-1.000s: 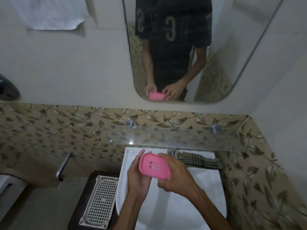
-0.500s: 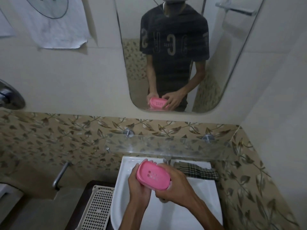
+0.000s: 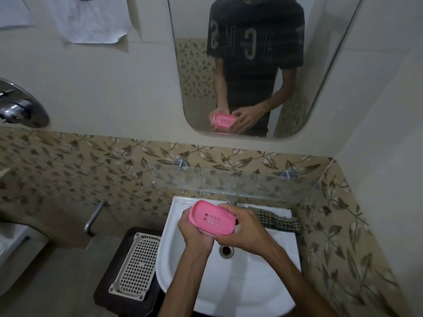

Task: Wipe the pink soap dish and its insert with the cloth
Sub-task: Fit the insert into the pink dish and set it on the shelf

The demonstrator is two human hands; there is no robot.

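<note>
"What's changed?"
"Both hands grip the pink soap dish over the sink: left hand beneath, right hand beside. It's tilted flatter, insert up. Checked cloth lies untouched beyond the right hand, so wiping hasn't begun."

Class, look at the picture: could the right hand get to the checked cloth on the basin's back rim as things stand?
Probably yes: the cloth lies uncovered just beyond the right hand, but that hand grips the soap dish and must release it first.

The pink soap dish now tilts flatter.
</note>
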